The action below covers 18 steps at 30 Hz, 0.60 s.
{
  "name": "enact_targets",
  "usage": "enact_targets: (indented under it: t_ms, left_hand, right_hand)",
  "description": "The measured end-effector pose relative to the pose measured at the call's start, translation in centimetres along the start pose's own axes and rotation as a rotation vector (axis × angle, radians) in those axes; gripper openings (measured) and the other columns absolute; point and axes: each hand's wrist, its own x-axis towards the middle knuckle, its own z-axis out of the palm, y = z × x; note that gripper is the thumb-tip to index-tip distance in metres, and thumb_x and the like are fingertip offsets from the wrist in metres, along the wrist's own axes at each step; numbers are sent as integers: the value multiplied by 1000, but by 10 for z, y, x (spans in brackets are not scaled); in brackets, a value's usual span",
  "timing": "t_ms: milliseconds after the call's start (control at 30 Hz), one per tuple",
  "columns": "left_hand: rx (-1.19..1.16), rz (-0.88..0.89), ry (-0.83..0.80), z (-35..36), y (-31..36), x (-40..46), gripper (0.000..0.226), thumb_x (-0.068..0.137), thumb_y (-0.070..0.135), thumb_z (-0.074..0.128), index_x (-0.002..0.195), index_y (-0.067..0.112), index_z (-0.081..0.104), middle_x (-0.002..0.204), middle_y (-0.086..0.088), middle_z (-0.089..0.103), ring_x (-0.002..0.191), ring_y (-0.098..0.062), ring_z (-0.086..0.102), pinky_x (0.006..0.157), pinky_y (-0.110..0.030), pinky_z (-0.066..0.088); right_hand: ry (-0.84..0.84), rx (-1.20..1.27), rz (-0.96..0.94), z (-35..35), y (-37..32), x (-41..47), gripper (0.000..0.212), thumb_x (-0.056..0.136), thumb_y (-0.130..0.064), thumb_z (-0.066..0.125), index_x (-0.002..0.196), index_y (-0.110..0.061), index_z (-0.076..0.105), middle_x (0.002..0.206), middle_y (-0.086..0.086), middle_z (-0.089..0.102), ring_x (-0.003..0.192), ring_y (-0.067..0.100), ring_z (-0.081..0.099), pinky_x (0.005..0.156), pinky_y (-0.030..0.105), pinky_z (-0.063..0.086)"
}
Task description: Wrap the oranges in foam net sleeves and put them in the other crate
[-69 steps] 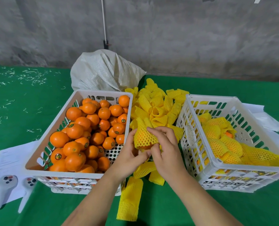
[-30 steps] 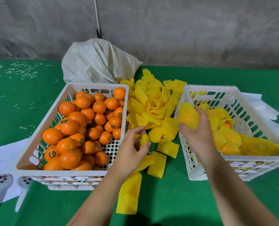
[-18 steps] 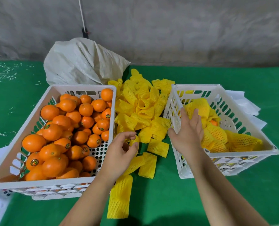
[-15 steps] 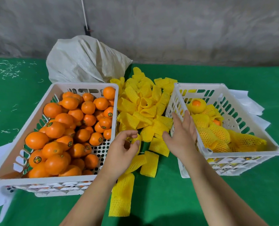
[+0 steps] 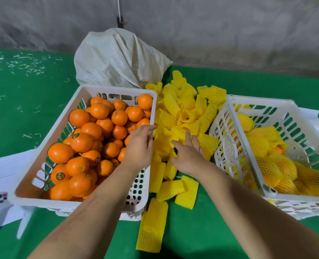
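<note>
- Both hands empty. Left hand (image 5: 139, 146) hangs over the inner rim of the left crate (image 5: 117, 89), fingers stretched flat toward the bare oranges (image 5: 88, 142), gripping nothing.
- Right hand (image 5: 189, 156) is spread, fingers straight, resting on the pile of foam net sleeves (image 5: 183, 116); no sleeve pinched that I can see.
- Sleeve pile lies on the green mat (image 5: 201, 238) between the two crates, within reach of either hand; likely placed so fruit and sleeve meet in the middle.
- Right crate (image 5: 263, 100) holds the wrapped oranges (image 5: 267, 164), heaped toward its near right side, with floor showing at the far end.
- Left crate is heaped with unwrapped fruit, so most of the job remains, by my reckoning.
- Likely next: left hand picks an orange, right hand picks a sleeve.
- White sack (image 5: 117, 58) sits behind the crates.
</note>
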Motion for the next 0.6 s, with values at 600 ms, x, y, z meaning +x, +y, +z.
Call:
enact_targets:
  t_ms: [600]
  left_hand:
    - [628, -215, -436, 44, -83, 45, 76, 99, 23, 70, 160, 36, 26, 163, -12, 9, 150, -48, 17, 123, -52, 31]
  right_hand:
    - [-2, 40, 146, 36, 26, 67, 63, 99, -46, 55, 155, -24, 35, 169, -2, 6, 153, 32, 4, 121, 49, 19]
